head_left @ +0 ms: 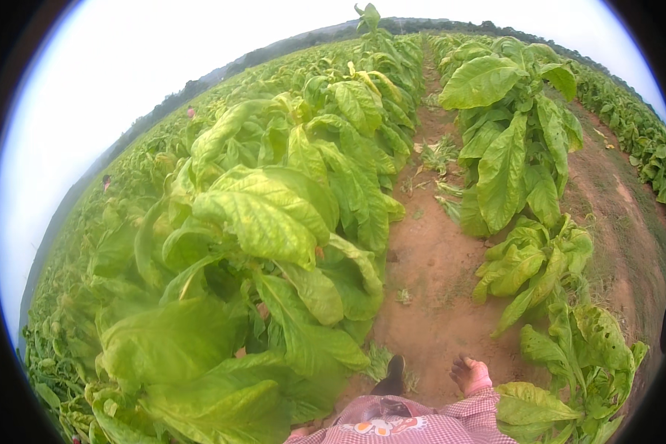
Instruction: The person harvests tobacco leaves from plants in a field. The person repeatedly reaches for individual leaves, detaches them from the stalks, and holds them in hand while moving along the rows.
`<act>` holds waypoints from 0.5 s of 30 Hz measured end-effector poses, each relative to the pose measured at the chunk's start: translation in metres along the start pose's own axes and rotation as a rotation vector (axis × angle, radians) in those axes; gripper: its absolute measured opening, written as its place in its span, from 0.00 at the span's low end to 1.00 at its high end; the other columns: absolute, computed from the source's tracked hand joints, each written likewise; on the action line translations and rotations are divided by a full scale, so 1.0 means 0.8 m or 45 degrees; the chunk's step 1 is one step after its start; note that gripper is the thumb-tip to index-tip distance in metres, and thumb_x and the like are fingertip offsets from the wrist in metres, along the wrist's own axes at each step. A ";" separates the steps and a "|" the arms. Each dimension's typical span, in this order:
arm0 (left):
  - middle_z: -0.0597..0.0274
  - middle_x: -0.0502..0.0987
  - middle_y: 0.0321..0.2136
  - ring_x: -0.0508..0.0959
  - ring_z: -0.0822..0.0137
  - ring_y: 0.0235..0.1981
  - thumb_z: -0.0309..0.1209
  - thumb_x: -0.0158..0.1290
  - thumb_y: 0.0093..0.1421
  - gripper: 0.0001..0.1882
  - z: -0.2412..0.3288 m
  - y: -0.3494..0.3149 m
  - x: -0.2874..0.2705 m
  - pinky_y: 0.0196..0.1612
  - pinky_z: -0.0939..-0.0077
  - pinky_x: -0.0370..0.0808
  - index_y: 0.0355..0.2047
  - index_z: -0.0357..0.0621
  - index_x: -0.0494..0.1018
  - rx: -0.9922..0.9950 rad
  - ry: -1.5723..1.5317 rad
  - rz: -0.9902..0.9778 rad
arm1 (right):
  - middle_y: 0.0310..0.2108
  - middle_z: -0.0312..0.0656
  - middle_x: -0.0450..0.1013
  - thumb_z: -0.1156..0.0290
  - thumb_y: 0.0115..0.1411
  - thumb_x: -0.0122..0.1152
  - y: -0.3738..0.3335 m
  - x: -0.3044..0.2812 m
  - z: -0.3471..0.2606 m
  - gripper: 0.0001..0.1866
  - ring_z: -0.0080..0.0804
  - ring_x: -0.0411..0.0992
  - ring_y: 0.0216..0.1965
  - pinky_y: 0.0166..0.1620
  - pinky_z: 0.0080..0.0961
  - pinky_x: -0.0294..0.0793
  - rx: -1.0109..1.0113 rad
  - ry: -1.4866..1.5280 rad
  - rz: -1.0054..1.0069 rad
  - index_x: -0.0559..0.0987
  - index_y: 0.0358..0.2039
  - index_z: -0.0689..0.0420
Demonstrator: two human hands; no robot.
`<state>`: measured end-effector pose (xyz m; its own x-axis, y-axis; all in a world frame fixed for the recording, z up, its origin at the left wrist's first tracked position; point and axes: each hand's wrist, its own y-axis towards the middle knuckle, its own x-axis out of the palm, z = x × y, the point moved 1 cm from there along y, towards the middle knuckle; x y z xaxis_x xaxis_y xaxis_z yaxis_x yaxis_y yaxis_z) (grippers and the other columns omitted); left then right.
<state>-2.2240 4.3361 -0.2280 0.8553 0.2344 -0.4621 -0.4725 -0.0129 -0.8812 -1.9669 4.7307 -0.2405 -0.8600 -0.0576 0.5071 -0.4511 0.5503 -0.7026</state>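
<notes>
My right hand (pixel 470 374) hangs over the reddish soil path, its fingers loosely bent and slightly apart, with nothing seen in them. A pink cuff and a checked red-and-white sleeve (pixel 479 408) cover that arm. My left arm reaches toward the leafy row at the left; broad leaves hide most of it, and its fingers cannot be made out. Nearest to that side are large yellow-green tobacco leaves (pixel 174 337), some blurred, on a tall tobacco plant (pixel 263 211). Beside my right hand stands a low tobacco plant (pixel 536 403) with drooping, spotted leaves.
A bare soil path (pixel 429 285) runs ahead between two rows. A tall tobacco plant (pixel 503 163) stands on its right side. Wilted plant scraps (pixel 440 155) lie along the path. My dark shoe (pixel 392 376) shows below. Distant people (pixel 106 183) are at the left.
</notes>
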 end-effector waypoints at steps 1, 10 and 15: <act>0.56 0.69 0.53 0.69 0.62 0.52 0.42 0.53 0.55 0.26 0.036 0.018 -0.002 0.55 0.72 0.64 0.54 0.51 0.67 0.131 0.145 -0.079 | 0.54 0.53 0.61 0.65 0.53 0.55 0.008 0.004 -0.016 0.26 0.52 0.60 0.52 0.52 0.48 0.61 -0.027 -0.003 0.069 0.66 0.51 0.62; 0.55 0.69 0.52 0.69 0.61 0.52 0.43 0.52 0.56 0.24 0.359 0.104 -0.072 0.55 0.69 0.64 0.53 0.55 0.67 1.339 1.224 -0.201 | 0.36 0.53 0.74 0.71 0.56 0.54 0.122 0.138 -0.119 0.14 0.47 0.74 0.34 0.37 0.39 0.77 -0.073 -0.273 0.217 0.73 0.40 0.69; 0.57 0.73 0.39 0.75 0.64 0.36 0.25 0.57 0.52 0.25 0.488 0.154 -0.038 0.38 0.74 0.75 0.50 0.35 0.65 0.928 -1.007 -0.339 | 0.36 0.49 0.75 0.70 0.53 0.58 0.116 0.239 -0.151 0.20 0.39 0.75 0.32 0.35 0.32 0.77 -0.147 -0.807 -0.052 0.73 0.45 0.64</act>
<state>-2.3910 4.7072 -0.2834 0.6940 0.7028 0.1563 -0.5281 0.6444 -0.5530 -2.1445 4.8712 -0.1486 -0.8327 -0.5418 0.1143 -0.4883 0.6212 -0.6129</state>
